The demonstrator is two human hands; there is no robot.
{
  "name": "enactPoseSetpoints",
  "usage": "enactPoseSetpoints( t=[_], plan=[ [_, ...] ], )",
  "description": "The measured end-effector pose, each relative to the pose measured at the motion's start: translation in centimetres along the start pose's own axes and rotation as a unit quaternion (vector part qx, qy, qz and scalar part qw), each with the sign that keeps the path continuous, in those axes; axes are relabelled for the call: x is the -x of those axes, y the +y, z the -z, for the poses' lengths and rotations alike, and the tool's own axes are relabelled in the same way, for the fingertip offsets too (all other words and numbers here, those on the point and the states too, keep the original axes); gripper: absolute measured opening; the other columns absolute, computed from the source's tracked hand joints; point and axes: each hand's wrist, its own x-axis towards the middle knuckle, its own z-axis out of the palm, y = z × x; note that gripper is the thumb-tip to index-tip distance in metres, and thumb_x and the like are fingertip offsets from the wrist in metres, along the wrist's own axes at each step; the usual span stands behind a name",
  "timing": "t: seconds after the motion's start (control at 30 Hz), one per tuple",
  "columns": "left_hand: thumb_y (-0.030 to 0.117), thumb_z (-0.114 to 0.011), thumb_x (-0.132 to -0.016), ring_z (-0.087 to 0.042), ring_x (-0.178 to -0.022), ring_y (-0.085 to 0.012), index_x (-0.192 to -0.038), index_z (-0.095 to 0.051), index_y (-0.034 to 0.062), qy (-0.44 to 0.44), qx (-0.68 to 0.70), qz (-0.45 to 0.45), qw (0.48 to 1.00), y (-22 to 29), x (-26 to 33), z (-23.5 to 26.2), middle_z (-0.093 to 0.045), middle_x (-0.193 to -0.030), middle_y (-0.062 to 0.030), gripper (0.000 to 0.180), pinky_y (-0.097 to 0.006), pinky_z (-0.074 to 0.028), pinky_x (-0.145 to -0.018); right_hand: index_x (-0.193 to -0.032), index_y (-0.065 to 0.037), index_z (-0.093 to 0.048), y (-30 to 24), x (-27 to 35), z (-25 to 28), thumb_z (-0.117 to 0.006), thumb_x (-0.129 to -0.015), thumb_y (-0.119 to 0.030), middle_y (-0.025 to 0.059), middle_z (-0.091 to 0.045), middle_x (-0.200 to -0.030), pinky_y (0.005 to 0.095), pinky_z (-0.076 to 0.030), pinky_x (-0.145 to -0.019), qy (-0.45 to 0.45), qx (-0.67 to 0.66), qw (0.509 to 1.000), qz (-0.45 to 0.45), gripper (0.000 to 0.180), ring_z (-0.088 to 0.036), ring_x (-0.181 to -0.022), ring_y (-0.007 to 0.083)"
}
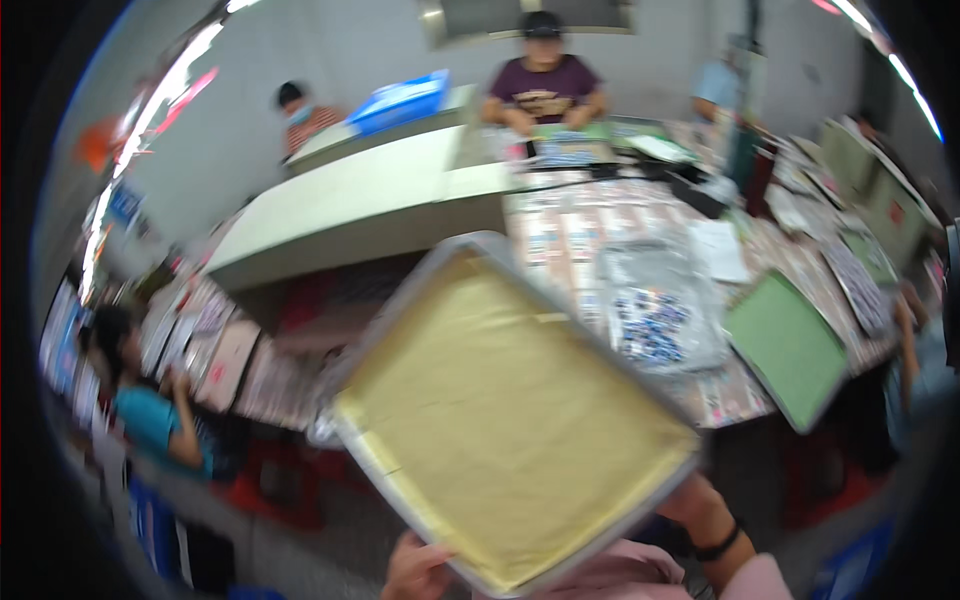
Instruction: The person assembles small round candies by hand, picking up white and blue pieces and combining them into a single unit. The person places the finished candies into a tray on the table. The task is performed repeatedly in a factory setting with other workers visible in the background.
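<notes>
A large shallow tray [520, 410], grey-rimmed and lined with yellowish paper, is held up in front of me, tilted with one corner toward the table. Nothing lies on its lining. My left hand [418, 566] grips the near left edge, with the thumb over the rim. At the right near edge my right hand [697, 505] holds the tray from below; most of its fingers are hidden behind it. A dark band circles my right wrist.
Beyond the tray, a plastic-lined tray of small blue and white pieces [650, 325] lies on the table. Right of it is a green tray [787, 348]. A pale box-like cover [340, 215] stands at left. People sit around; red stools [285, 485] are below.
</notes>
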Motion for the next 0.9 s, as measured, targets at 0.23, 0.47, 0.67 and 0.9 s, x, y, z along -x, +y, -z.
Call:
enactPoseSetpoints(
  t=[0.23,0.47,0.67,0.9],
  plan=[
    [0.008,-0.061,-0.089,-0.051,-0.115,-0.0163,-0.136,-0.037,0.006,-0.222,-0.02,0.136,0.965,-4.3,-5.1,-6.9,-0.052,-0.127,-0.0078,0.053,-0.034,-0.043,-0.098,-0.143,-0.003,-0.03,-3.1,8.2,5.0,-0.032,-0.09,-0.066,0.0127,-0.033,-0.147,0.042,-0.026,-0.111,0.081,0.111,0.959,0.249,0.083,-0.036,-0.132,0.0252],
    [0.017,-0.064,-0.088,-0.055,-0.106,-0.0143,-0.134,-0.038,0.0068,-0.252,-0.156,0.179,0.938,-5.9,-8.6,-9.9,-0.053,-0.121,-0.0052,0.054,-0.034,-0.048,-0.091,-0.119,0.01,-0.052,-5.2,13.6,0.9,-0.053,-0.072,-0.023,0.0191,-0.063,-0.111,0.0326,-0.05,-0.084,0.307,0.174,0.886,0.3,0.058,-0.064,-0.097,0.0274],
    [0.021,-0.058,-0.093,-0.054,-0.084,-0.0119,-0.132,-0.04,0.0057,-0.378,-0.155,0.167,0.897,-6.3,-9.5,-13.7,-0.056,-0.106,-0.0048,0.046,-0.028,-0.05,-0.075,-0.109,0.01,-0.056,-5.7,17.5,3.3,-0.051,-0.072,-0.016,0.018,-0.064,-0.103,0.0341,-0.051,-0.082,0.422,0.152,0.81,0.378,0.045,-0.064,-0.091,0.0257],
    [0.006,-0.055,-0.092,-0.056,-0.076,-0.0075,-0.118,-0.055,0.0012,-0.27,-0.27,-0.006,0.924,-3.5,-8.4,-9.6,-0.061,-0.101,-0.0055,0.026,-0.021,-0.047,-0.071,-0.116,0.004,-0.055,-8.1,21.7,4.8,-0.053,-0.083,-0.016,0.0152,-0.063,-0.112,0.0376,-0.049,-0.09,0.411,0.018,0.762,0.501,0.039,-0.061,-0.102,0.026]
  ],
)
